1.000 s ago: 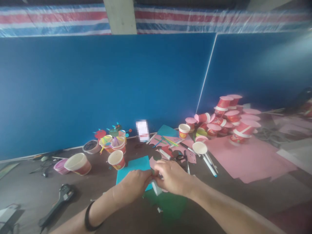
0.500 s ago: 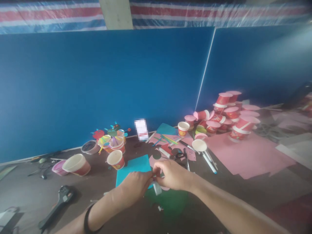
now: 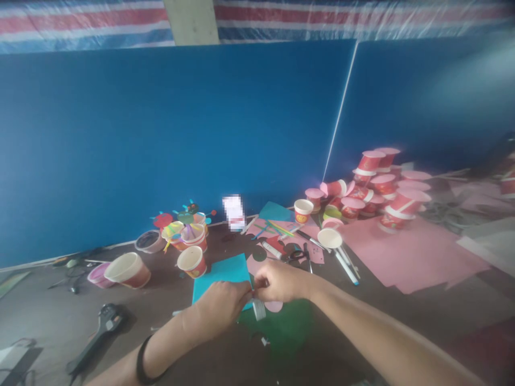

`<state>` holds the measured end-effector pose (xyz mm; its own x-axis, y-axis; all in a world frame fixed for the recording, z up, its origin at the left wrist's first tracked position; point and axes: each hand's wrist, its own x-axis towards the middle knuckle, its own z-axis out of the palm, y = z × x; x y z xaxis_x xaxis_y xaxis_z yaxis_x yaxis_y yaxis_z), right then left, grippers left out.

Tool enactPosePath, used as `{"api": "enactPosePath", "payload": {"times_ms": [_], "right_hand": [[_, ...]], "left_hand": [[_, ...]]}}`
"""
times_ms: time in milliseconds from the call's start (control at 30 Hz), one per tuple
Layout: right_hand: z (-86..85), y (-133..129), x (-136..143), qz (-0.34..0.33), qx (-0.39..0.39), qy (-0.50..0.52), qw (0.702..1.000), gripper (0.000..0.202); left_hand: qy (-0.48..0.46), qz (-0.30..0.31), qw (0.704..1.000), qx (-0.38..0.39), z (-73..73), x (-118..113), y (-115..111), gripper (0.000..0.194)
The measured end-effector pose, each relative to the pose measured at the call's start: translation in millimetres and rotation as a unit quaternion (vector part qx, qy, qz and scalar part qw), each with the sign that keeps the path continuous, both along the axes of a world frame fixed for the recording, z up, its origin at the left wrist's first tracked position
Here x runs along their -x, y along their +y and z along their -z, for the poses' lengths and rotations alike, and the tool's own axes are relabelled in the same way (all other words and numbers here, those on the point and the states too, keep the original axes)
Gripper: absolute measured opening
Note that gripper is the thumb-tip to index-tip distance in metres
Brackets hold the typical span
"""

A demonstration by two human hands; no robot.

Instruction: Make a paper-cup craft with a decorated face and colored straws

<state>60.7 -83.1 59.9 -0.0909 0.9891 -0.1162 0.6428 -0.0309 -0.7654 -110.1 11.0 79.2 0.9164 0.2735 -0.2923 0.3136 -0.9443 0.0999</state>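
My left hand [image 3: 225, 303] and my right hand [image 3: 281, 282] meet over the table, fingertips pinched together. Whatever is between them is too small and hidden to make out. A whitish folded strip [image 3: 259, 309] shows just below the fingertips; I cannot tell if it is held or lying there. Beneath my left hand lies a turquoise sheet [image 3: 225, 268]. A pink paper disc [image 3: 274, 306] is partly covered by my right hand, and green paper [image 3: 287, 327] lies nearer to me. Past my right hand are scissors [image 3: 296, 256] and a white glue-stick-like tube [image 3: 272, 250].
On the left are a black glue gun [image 3: 96, 338], a large paper cup [image 3: 129, 271] and a smaller cup [image 3: 192, 262]. Red cups with pink discs [image 3: 396, 206] are piled at the right beside pink sheets [image 3: 402, 257]. Markers [image 3: 346, 268] lie right of centre. A blue partition [image 3: 181, 134] stands behind.
My right hand has shifted slightly, uncovering more of the pink disc. Both hands stay pinched together at nearly the same spot.
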Motion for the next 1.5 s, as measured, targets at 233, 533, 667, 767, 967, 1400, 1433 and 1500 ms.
{"api": "enactPosePath", "payload": {"times_ms": [233, 533, 667, 767, 967, 1400, 1433, 1500], "right_hand": [[0.2, 0.1, 2.3, 0.009, 0.024, 0.021, 0.999, 0.015], [3.0, 1.8, 2.7, 0.01, 0.02, 0.015, 1.0, 0.015], [9.0, 3.3, 2.6, 0.021, 0.008, 0.008, 1.0, 0.018], [11.8, 3.2, 2.3, 0.03, 0.007, 0.011, 0.999, 0.017], [13.1, 1.9, 0.7, 0.021, 0.037, 0.043, 0.998, 0.015], [17.6, -2.7, 0.1, 0.019, 0.039, 0.15, 0.988, 0.026], [20.3, -2.3, -0.7, 0.035, 0.036, 0.175, 0.983, 0.026], [28.1, -1.3, -1.6, 0.094, 0.048, 0.232, 0.967, 0.026]], "left_hand": [[-0.04, -0.018, 0.996, 0.081, -4.3, 1.5, 0.3, 0.037], [-0.067, -0.057, 0.987, 0.137, -10.3, 2.4, -1.1, 0.031], [-0.049, -0.052, 0.997, 0.035, -1.1, 2.8, -6.1, 0.035], [-0.052, -0.044, 0.998, 0.001, 6.6, 4.2, -8.8, 0.036], [-0.063, -0.036, 0.997, 0.01, 12.9, 5.3, -9.5, 0.029], [-0.109, -0.048, 0.991, 0.057, 15.5, 9.2, -6.8, 0.027], [-0.115, -0.049, 0.991, 0.055, 15.9, 9.7, -5.9, 0.029], [-0.122, -0.051, 0.99, 0.056, 15.5, 10.3, -3.8, 0.03]]}}
